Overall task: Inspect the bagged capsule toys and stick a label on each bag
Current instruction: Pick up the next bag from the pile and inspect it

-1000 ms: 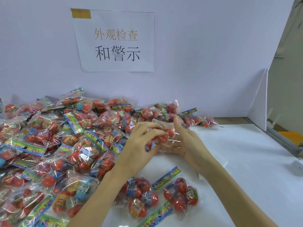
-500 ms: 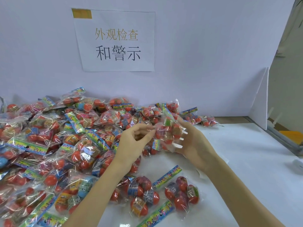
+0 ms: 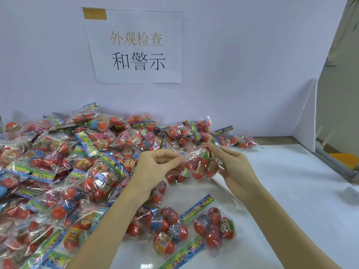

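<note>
A clear bag of red capsule toys (image 3: pixel 202 165) hangs in the air between both hands, above the white table (image 3: pixel 291 200). My left hand (image 3: pixel 153 167) pinches the bag's left edge with thumb and fingertips. My right hand (image 3: pixel 233 166) grips its right side, fingers curled round its top corner. Two more bags lie near the front edge: one (image 3: pixel 165 230) in the middle and one (image 3: pixel 215 228) to its right, each with a colourful header strip.
A big heap of bagged capsule toys (image 3: pixel 58 171) covers the table's left half up to the back wall. A paper sign (image 3: pixel 136 45) hangs on that wall. White sheets (image 3: pixel 223 181) lie under my right hand. A white divider panel (image 3: pixel 307 117) stands at the right.
The bag has been lifted off the pile's edge and turned between both hands. My left hand changed from covering it to pinching its left edge.
</note>
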Available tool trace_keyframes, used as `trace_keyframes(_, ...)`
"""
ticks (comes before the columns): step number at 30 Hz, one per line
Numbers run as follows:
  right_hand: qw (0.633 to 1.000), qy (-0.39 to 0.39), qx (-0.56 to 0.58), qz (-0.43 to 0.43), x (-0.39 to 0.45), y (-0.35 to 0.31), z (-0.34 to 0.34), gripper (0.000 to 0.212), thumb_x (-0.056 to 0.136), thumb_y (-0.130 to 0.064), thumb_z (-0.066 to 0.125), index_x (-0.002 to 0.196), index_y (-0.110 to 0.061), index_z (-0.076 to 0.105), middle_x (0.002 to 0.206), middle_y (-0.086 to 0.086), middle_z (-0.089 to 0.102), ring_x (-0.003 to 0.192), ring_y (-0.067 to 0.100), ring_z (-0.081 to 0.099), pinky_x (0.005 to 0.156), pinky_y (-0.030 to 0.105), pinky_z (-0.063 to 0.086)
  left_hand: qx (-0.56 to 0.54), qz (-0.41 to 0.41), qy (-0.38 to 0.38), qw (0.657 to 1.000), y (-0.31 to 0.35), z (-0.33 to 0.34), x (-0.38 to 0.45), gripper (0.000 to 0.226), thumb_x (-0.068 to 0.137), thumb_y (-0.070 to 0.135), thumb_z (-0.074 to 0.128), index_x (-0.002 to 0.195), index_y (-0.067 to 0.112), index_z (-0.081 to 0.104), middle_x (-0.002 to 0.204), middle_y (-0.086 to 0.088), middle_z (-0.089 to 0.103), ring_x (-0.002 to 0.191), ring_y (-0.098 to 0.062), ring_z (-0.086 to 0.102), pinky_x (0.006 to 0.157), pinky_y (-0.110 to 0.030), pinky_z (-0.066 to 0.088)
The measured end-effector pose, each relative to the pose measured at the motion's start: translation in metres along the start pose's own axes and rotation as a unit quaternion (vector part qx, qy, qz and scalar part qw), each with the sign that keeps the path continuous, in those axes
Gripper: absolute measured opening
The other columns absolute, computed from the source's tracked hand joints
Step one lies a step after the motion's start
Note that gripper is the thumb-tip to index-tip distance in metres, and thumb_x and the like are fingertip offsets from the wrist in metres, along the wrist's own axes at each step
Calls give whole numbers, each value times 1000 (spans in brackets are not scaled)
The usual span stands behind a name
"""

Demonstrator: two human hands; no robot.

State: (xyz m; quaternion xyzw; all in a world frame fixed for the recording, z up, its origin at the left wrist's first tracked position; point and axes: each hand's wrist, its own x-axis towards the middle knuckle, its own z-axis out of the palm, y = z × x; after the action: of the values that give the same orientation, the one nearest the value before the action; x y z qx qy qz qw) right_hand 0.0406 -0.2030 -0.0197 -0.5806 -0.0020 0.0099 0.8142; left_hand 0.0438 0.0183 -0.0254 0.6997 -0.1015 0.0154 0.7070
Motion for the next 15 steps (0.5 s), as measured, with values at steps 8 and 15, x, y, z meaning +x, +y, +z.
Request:
trace_keyframes(8, 997, -8, -56, -55, 0, 1, 4, 33, 79, -36, 83, 98, -8, 83, 98, 14, 79, 84, 19, 73, 73, 28, 60, 16, -27, -25, 999, -1, 3, 0, 15, 95, 20, 74, 108, 14, 76, 102, -8, 76, 91, -19, 72, 88, -31, 58)
trace_keyframes(15, 999, -10, -30, -36, 0, 2, 8, 44, 91, -46, 72, 110, -7, 77, 97, 16, 78, 83, 22, 76, 74, 30, 61, 3, -9, -14, 1000, -2, 16, -5, 10, 90, 23, 79, 99, 19, 81, 97, -2, 79, 89, -13, 69, 79, -19, 56)
